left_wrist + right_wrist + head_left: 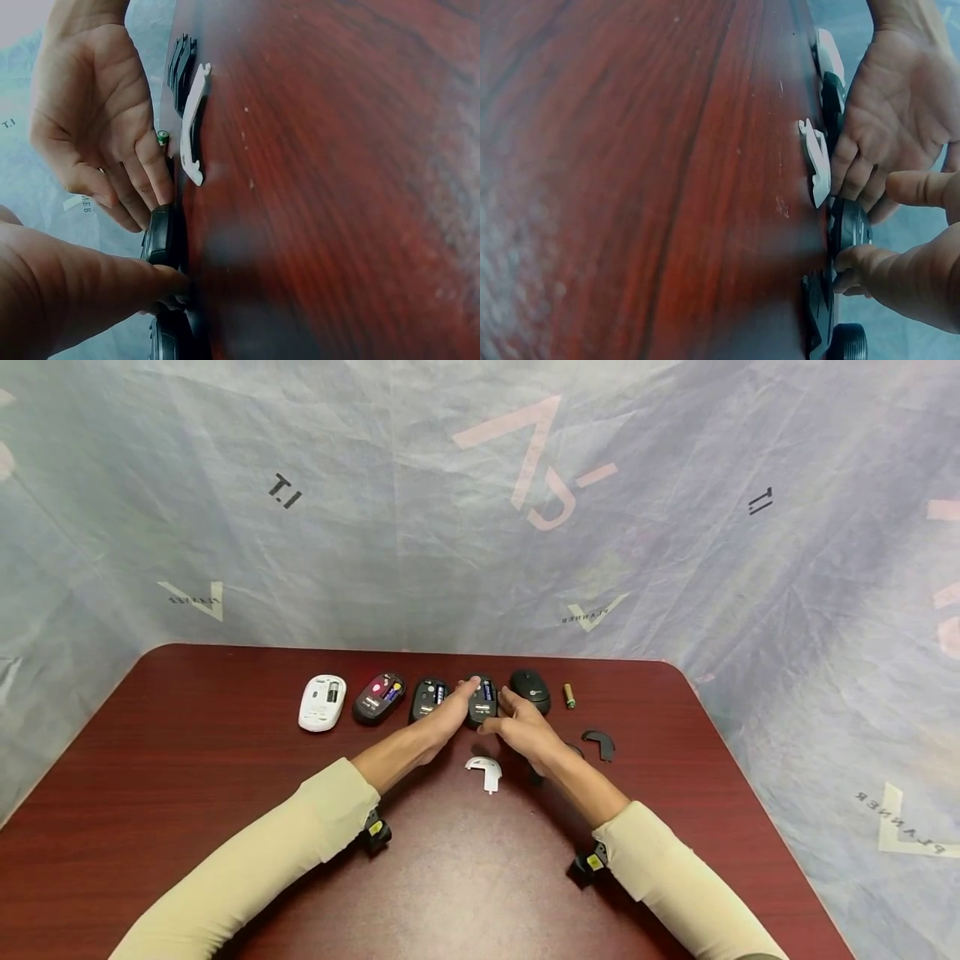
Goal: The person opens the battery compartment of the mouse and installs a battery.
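Note:
An upturned black mouse (483,713) lies on the table with a blue battery (488,692) showing in its uncovered bay. My left hand (453,703) is at its left side, fingers extended, between it and another upturned black mouse (426,697). On the other side, my right hand (527,727) touches the mouse's right edge with loosely straight fingers. In the right wrist view, the fingertips of both hands meet the sides of the mouse (847,225). Nearer me lies a white battery cover (487,768). A dark piece (536,776) is partly hidden beneath my right wrist.
Farther left lie a white upturned mouse (322,714) and a dark upturned mouse (369,706) with a pink mark. To the right are an upright black mouse (529,687), a loose battery (569,696) and a black cover (602,745). A printed sheet (420,527) hangs behind the table.

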`<act>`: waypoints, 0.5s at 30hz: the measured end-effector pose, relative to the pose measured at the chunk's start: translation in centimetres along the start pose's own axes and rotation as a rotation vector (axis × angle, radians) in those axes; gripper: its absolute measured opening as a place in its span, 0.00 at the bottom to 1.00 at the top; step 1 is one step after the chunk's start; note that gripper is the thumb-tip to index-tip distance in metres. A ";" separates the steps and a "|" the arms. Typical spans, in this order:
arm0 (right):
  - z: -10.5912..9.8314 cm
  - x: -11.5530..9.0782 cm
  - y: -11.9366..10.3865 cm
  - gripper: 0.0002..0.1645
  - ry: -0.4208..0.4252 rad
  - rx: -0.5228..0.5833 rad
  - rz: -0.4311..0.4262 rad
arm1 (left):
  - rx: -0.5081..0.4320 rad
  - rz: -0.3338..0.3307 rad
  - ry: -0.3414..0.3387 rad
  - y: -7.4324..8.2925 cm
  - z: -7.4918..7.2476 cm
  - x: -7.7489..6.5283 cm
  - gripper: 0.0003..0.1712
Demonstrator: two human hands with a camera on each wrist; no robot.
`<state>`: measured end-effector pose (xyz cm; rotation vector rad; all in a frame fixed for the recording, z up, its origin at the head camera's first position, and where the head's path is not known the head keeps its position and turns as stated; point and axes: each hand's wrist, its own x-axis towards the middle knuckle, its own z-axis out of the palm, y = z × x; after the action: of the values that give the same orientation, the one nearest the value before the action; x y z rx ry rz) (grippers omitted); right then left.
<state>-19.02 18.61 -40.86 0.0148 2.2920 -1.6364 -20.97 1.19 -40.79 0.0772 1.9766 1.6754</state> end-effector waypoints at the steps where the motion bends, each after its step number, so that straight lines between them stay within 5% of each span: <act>1: 0.0 0.0 0.0 0.64 0.002 -0.002 0.000 | 0.005 -0.002 0.000 0.1 0.0 0.0 0.49; 8: -0.5 -0.3 0.3 0.61 0.003 -0.007 -0.012 | -0.004 -0.009 0.022 0.1 0.1 -0.1 0.48; 15: -1.5 -2.0 0.3 0.61 -0.019 -0.075 -0.016 | 0.100 -0.011 0.026 -0.1 0.0 -1.7 0.49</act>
<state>-17.47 20.39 -40.17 -0.0362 2.3434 -1.5508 -19.50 0.52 -40.30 0.0813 2.0757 1.5773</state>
